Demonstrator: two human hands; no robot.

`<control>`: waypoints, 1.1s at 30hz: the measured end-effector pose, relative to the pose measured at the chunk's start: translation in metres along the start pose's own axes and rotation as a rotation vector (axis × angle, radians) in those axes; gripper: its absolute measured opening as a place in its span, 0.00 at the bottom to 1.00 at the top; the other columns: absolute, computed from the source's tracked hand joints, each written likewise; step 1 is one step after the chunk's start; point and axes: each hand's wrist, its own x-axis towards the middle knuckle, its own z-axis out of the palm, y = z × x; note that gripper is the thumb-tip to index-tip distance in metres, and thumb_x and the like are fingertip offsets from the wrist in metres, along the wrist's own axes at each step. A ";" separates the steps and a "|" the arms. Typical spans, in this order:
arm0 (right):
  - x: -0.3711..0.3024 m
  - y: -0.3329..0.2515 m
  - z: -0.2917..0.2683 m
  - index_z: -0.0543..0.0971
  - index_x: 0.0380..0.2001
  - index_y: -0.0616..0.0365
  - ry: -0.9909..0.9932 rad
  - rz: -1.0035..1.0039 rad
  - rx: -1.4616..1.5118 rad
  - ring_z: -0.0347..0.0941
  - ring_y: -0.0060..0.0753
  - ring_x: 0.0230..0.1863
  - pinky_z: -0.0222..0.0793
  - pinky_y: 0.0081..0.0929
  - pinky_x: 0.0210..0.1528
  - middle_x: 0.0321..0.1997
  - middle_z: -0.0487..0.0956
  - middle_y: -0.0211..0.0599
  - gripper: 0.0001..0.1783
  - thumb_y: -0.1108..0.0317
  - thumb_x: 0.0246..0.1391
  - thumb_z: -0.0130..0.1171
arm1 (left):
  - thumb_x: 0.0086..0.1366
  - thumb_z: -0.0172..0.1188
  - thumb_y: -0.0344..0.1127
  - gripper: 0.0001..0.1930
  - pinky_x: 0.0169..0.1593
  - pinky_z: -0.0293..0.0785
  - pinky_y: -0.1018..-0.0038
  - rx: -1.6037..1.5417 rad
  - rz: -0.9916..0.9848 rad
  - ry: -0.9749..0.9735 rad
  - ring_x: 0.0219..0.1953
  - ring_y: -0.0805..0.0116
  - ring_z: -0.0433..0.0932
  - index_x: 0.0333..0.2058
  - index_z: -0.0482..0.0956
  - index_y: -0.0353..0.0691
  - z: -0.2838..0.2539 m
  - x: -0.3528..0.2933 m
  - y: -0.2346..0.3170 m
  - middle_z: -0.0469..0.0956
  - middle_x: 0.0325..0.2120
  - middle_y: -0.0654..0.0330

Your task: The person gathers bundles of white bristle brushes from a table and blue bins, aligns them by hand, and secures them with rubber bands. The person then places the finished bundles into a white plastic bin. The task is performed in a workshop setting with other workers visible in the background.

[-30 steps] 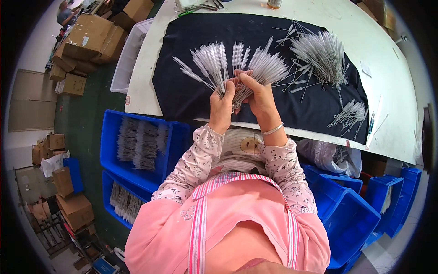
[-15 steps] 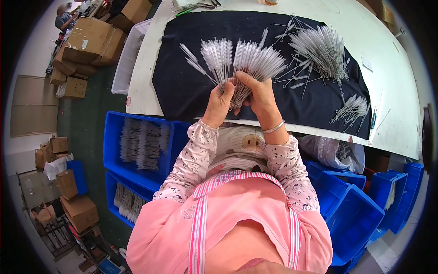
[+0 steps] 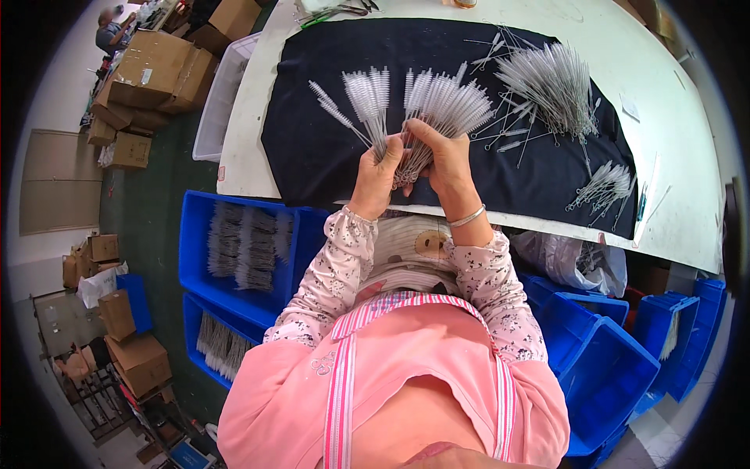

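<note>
Both my hands are closed on fanned bunches of thin wire brushes with white bristle heads, held over a dark cloth [image 3: 320, 156]. My left hand [image 3: 376, 176] grips the stems of the smaller bunch of brushes [image 3: 366, 94], with a couple splayed out to its left. In my right hand [image 3: 445, 160] is a thicker bunch of brushes [image 3: 457, 105], its heads fanning up and to the right. The looped wire ends meet between my hands, and fingers partly hide them. A gap shows between the two groups of heads.
A big pile of brushes [image 3: 551, 86] lies at the cloth's right, with loose ones around it. Nearer sits a smaller pile [image 3: 601, 187]. Blue bins [image 3: 305, 242] of brushes stand below the table on the left; more blue bins [image 3: 609, 375] and a plastic bag [image 3: 539, 254] are at right.
The gap between the two groups of brush heads has widened. One brush that stuck up above the right bunch now sits lower. My hands have stayed in nearly the same place.
</note>
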 end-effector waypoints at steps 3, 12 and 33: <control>0.007 0.010 -0.003 0.75 0.29 0.63 0.031 -0.099 0.054 0.75 0.28 0.18 0.66 0.20 0.09 0.24 0.78 0.37 0.07 0.72 0.48 0.62 | 0.65 0.53 0.51 0.22 0.16 0.65 0.80 -0.031 0.010 0.008 0.21 0.74 0.75 0.44 0.72 0.35 0.001 0.000 0.000 0.78 0.29 0.60; 0.003 0.014 0.003 0.76 0.35 0.63 -0.110 -0.034 -0.117 0.77 0.24 0.24 0.66 0.18 0.13 0.30 0.80 0.36 0.10 0.69 0.51 0.60 | 0.68 0.50 0.46 0.17 0.14 0.62 0.82 0.175 0.025 0.178 0.18 0.79 0.71 0.38 0.74 0.36 0.000 -0.003 -0.005 0.73 0.22 0.66; -0.009 -0.014 0.027 0.77 0.30 0.64 -0.716 0.249 -0.652 0.72 0.19 0.20 0.69 0.17 0.24 0.23 0.77 0.31 0.06 0.75 0.47 0.61 | 0.70 0.46 0.40 0.18 0.63 0.56 0.63 0.150 0.513 0.115 0.59 0.57 0.65 0.46 0.75 0.31 -0.054 -0.015 0.084 0.70 0.54 0.51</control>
